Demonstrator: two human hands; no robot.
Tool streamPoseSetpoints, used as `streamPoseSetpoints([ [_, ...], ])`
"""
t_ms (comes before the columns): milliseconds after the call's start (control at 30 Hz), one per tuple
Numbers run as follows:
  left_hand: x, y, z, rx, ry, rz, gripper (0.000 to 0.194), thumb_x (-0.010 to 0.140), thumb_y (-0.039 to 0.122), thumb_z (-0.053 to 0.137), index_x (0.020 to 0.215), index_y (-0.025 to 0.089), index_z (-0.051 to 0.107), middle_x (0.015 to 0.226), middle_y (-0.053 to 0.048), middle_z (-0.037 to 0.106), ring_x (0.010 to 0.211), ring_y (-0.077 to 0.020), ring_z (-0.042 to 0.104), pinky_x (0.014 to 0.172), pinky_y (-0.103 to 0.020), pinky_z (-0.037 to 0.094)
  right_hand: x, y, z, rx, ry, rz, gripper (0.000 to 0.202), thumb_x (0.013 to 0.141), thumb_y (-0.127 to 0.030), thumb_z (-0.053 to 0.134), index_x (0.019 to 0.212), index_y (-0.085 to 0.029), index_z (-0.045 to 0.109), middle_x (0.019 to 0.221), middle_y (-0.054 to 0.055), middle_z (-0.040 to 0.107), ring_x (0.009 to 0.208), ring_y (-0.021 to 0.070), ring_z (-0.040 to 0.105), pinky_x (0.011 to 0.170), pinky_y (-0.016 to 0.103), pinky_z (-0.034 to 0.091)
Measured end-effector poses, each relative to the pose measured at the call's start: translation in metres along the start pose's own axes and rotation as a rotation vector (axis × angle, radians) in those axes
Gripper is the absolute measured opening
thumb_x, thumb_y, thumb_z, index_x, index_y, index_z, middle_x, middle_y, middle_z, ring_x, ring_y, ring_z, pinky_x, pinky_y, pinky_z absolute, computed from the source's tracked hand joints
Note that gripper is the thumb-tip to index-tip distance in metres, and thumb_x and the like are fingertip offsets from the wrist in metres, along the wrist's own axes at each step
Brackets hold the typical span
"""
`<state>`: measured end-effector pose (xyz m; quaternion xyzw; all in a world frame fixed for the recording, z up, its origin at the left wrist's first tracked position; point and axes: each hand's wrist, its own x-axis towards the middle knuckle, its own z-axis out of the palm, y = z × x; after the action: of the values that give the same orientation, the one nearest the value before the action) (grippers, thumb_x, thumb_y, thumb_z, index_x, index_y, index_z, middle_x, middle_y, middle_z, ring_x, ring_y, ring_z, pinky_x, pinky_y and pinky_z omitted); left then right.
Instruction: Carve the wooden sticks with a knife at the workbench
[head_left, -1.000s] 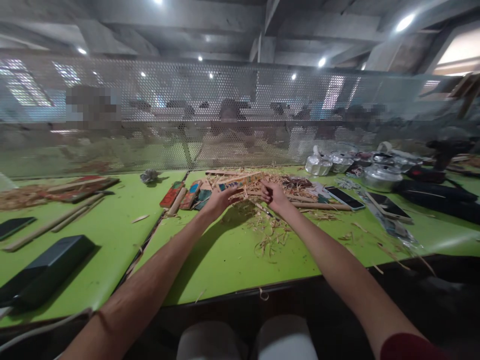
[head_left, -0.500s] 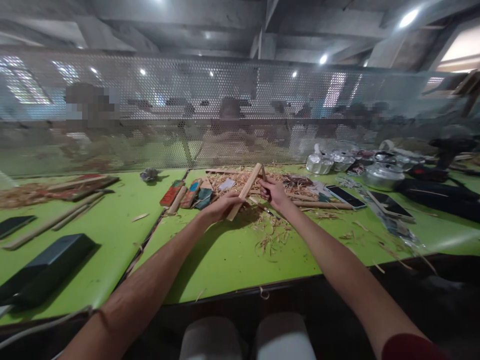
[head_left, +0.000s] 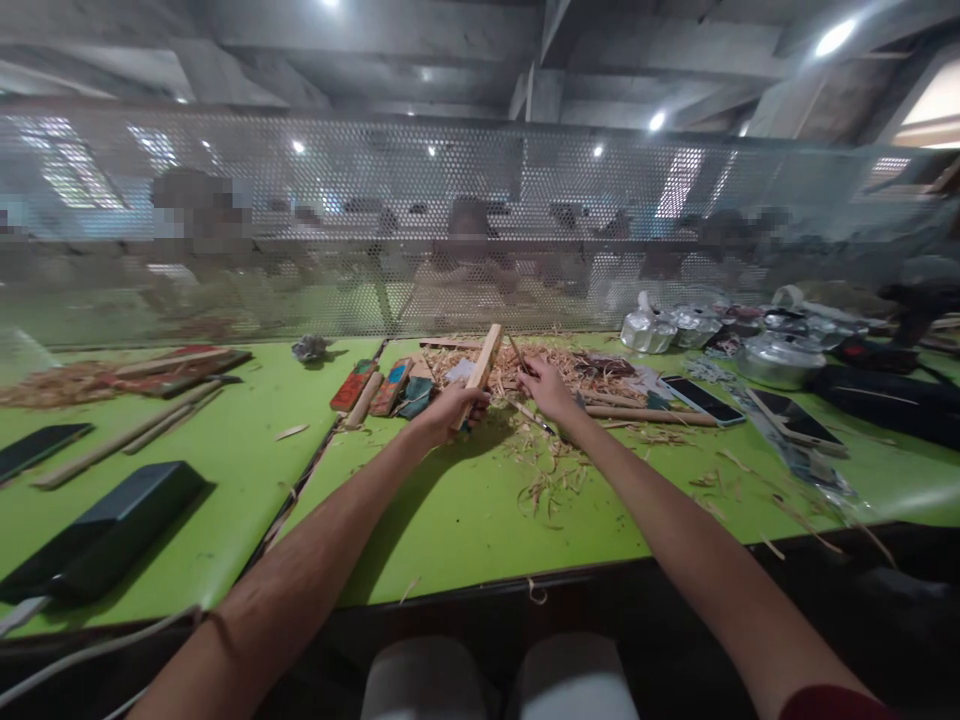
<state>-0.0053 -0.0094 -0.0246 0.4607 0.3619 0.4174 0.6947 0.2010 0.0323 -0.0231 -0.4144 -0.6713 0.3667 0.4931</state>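
Tilting steeply now, plain side showing: wooden strip [head_left: 486,356], held crosswise a second ago, painted face out. Left hand [head_left: 452,405], fingers curled round its lower end, over the green table [head_left: 450,530]. Right hand [head_left: 548,388] pinches a slim tool [head_left: 516,352], apart from the strip; contact paused, I'd judge.

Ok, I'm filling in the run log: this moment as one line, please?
left hand: holding wood strip | right hand: holding thin item, type unclear | shavings: heaped beyond hands, strewn on table
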Motion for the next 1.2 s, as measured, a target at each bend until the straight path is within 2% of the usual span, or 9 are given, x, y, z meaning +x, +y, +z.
streamPoseSetpoints([
  [267,0.008,-0.004,-0.003,0.018,0.02,0.051,0.04,0.07,0.025,0.084,0.08,0.021,0.046,0.055,0.01,0.04,0.041,-0.0037,0.032,0.04,-0.016,0.02,-0.011,-0.017,0.001,-0.214,-0.126,-0.067,0.02,0.089,-0.031,0.053,0.077,-0.017,0.061,0.07,0.001,0.06,0.066,0.0153,0.05,0.067,0.026,0.038],
  [467,0.017,-0.013,-0.006,0.119,0.136,0.12,0.037,0.075,0.023,0.081,0.078,0.023,0.044,0.051,0.01,0.04,0.038,-0.0058,0.034,0.039,-0.019,0.024,-0.012,-0.026,0.001,-0.259,-0.053,-0.098,0.018,0.088,-0.035,0.059,0.081,-0.018,0.059,0.075,0.001,0.061,0.072,0.0171,0.051,0.07,0.027,0.038],
  [567,0.019,-0.017,-0.006,0.197,0.186,0.15,0.032,0.074,0.021,0.079,0.077,0.022,0.048,0.049,0.009,0.043,0.036,-0.0073,0.037,0.038,-0.02,0.026,-0.011,-0.023,0.003,-0.415,-0.053,-0.115,0.015,0.087,-0.029,0.061,0.078,-0.019,0.053,0.076,0.001,0.059,0.073,0.0168,0.05,0.07,0.027,0.036],
  [667,0.018,-0.019,-0.003,0.244,0.183,0.182,0.03,0.075,0.023,0.079,0.073,0.022,0.049,0.049,0.007,0.046,0.036,-0.0075,0.039,0.038,-0.02,0.028,-0.012,-0.021,0.006,-0.636,-0.077,-0.092,0.018,0.089,-0.023,0.061,0.074,-0.02,0.05,0.074,0.002,0.058,0.072,0.0166,0.048,0.069,0.026,0.033],
  [800,0.014,-0.02,0.007,0.329,0.148,0.189,0.023,0.078,0.022,0.074,0.071,0.021,0.052,0.05,0.005,0.049,0.037,-0.0084,0.042,0.038,-0.022,0.03,-0.016,-0.023,0.009,-0.891,-0.055,-0.03,0.008,0.086,-0.011,0.062,0.082,-0.018,0.062,0.085,0.009,0.067,0.079,0.0202,0.055,0.069,0.027,0.034],
  [867,0.012,-0.021,0.012,0.378,0.144,0.177,0.022,0.078,0.02,0.073,0.071,0.021,0.052,0.049,0.005,0.049,0.036,-0.009,0.042,0.039,-0.022,0.031,-0.018,-0.026,0.01,-0.989,-0.057,-0.006,0.011,0.085,-0.009,0.063,0.09,-0.017,0.068,0.091,0.012,0.071,0.083,0.023,0.06,0.07,0.028,0.036],
  [1000,0.007,-0.021,0.022,0.397,0.2,0.197,0.02,0.079,0.014,0.068,0.084,0.022,0.05,0.049,0.008,0.049,0.036,-0.0093,0.042,0.04,-0.021,0.032,-0.019,-0.03,0.01,-1.123,-0.074,0.034,0.019,0.089,-0.013,0.062,0.103,-0.014,0.075,0.098,0.018,0.074,0.088,0.0271,0.066,0.07,0.03,0.039],
  [1100,0.003,-0.02,0.028,0.387,0.254,0.184,0.03,0.08,0.011,0.065,0.098,0.024,0.045,0.05,0.012,0.049,0.035,-0.0096,0.042,0.04,-0.021,0.031,-0.018,-0.029,0.009,-1.178,-0.048,0.074,0.023,0.091,-0.016,0.062,0.108,-0.014,0.078,0.098,0.019,0.076,0.089,0.0277,0.069,0.071,0.03,0.041],
  [1200,0.0,-0.019,0.031,0.423,0.235,0.15,0.034,0.081,0.01,0.065,0.1,0.024,0.04,0.051,0.012,0.05,0.035,-0.0096,0.043,0.04,-0.02,0.03,-0.019,-0.029,0.008,-1.217,-0.023,0.082,0.026,0.095,-0.021,0.059,0.109,-0.013,0.08,0.099,0.019,0.077,0.093,0.0282,0.07,0.075,0.029,0.044],
])
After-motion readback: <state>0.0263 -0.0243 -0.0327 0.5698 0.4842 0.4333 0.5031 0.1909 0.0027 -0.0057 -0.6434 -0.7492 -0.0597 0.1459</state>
